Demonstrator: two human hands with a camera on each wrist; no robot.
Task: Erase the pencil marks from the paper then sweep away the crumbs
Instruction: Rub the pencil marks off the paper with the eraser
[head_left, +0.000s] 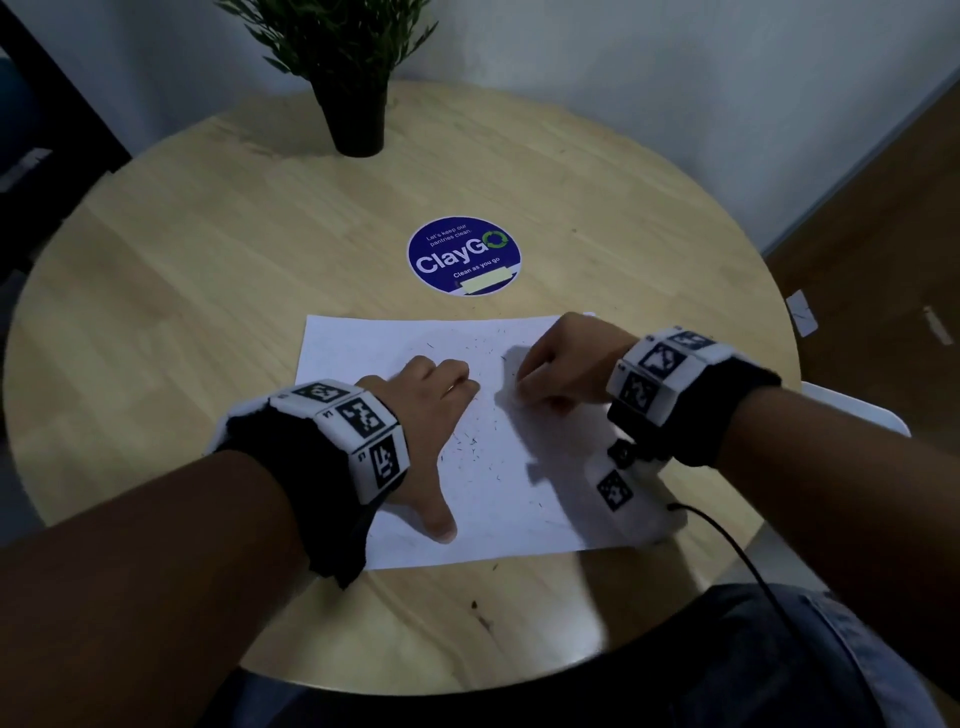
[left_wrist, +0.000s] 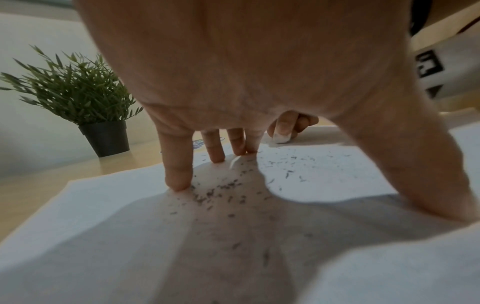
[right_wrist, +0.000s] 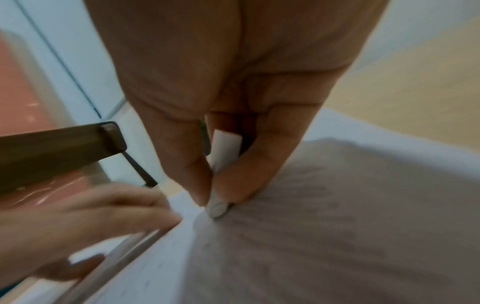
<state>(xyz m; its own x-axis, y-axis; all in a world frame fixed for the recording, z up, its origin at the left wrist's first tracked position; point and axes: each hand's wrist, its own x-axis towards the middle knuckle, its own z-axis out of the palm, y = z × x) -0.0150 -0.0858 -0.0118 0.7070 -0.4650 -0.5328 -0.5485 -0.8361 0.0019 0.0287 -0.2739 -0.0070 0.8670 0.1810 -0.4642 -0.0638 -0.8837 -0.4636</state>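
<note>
Matt white paper (head_left: 395, 343) on a smooth pale wood table (head_left: 208, 270); glossy round sticker (head_left: 464, 255).

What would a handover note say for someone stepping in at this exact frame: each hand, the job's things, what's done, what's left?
Left hand: fingertips and thumb pressed on the white sheet of paper, holding it flat; nothing in its grip.
Right hand: pinches a small white eraser, tip down on the paper.
The paper lies on the round light wooden table, in front of the blue round sticker.
Done: rubbing has produced dark eraser crumbs, scattered over the sheet, a few on the table.
Left: whether any pencil marks remain cannot be told; the crumbs are not yet swept away.
</note>
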